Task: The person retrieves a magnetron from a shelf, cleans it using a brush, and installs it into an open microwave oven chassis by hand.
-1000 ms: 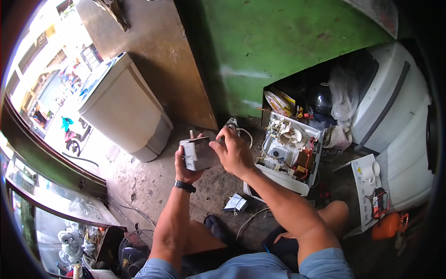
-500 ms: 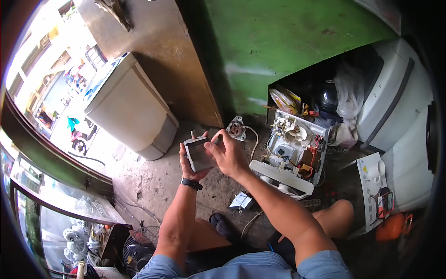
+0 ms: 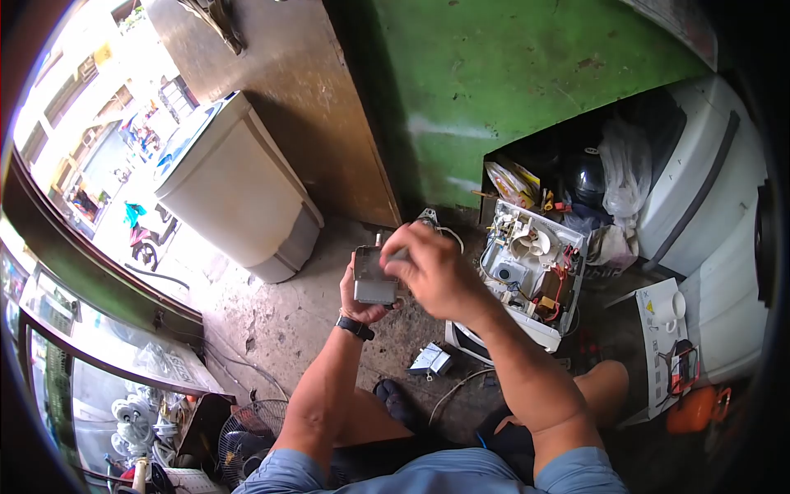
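Observation:
My left hand (image 3: 355,298) holds a small grey box-shaped part (image 3: 375,290) with a short shaft sticking out of its far end. The fingers wrap around it from below, and a dark wristwatch (image 3: 355,328) sits on that wrist. Over the box's right side is my right hand (image 3: 434,272), its fingers curled and partly blurred. What those fingers pinch, if anything, I cannot make out. Below, on the floor, lies another small box-shaped part (image 3: 430,361). Behind the right hand, a round metal motor (image 3: 429,216) is mostly hidden.
An opened white appliance (image 3: 535,263) with wires and inner parts exposed stands on the right. A tall white washing machine (image 3: 239,193) stands at the left, by the doorway. Near my legs are a fan (image 3: 247,432), a printed carton (image 3: 658,362) and an orange object (image 3: 695,409).
The left hand and box have shifted right in view, and the box is turned differently. My right hand has rotated, with its back now towards me. The view has also shifted slightly.

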`<move>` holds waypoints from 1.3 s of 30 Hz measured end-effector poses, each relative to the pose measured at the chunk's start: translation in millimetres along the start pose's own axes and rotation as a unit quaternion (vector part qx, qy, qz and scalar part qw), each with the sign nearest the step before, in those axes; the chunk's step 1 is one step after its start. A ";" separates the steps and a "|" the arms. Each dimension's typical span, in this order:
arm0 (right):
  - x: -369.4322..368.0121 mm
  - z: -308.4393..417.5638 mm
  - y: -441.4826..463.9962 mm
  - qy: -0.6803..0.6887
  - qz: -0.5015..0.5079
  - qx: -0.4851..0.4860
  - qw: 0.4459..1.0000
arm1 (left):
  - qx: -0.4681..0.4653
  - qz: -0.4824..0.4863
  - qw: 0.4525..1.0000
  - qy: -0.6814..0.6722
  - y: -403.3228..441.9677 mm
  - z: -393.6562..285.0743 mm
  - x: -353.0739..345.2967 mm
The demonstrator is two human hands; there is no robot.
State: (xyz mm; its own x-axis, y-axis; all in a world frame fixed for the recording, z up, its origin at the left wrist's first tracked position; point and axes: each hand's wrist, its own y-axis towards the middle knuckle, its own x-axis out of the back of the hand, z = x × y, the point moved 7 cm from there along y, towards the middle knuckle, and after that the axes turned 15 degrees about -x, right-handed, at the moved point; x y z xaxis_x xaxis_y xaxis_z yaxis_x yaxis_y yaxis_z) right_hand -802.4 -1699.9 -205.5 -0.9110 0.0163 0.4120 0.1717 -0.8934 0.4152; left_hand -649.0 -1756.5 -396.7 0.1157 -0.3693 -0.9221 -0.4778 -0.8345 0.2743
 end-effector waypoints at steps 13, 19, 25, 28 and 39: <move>49.2 20.5 3.3 -0.057 -0.131 0.060 0.988 | -0.022 -0.048 0.998 0.031 -2.8 -8.3 5.2; -61.1 -23.5 -20.6 -0.054 -0.034 0.053 0.997 | -0.079 -0.097 0.990 0.062 -0.6 -2.6 8.0; 28.7 27.0 -0.9 -0.255 -0.090 0.094 0.958 | -0.022 -0.084 0.996 0.016 -11.8 -10.9 18.2; 59.4 36.7 -0.9 0.012 -0.070 0.014 0.997 | -0.016 -0.085 0.996 -0.013 -12.4 -16.9 24.9; -0.7 17.7 -17.4 0.043 -0.048 -0.018 0.998 | -0.054 -0.191 0.980 0.031 -11.8 -19.1 53.4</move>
State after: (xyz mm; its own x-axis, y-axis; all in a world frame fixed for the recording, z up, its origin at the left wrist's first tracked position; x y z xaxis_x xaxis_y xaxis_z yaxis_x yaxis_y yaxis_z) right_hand -798.1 -1676.4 -198.6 -0.9519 0.0645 0.2995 0.0703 -0.9055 0.4185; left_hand -620.5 -1774.1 -444.0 0.3221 -0.0422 -0.9458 -0.2954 -0.9536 -0.0581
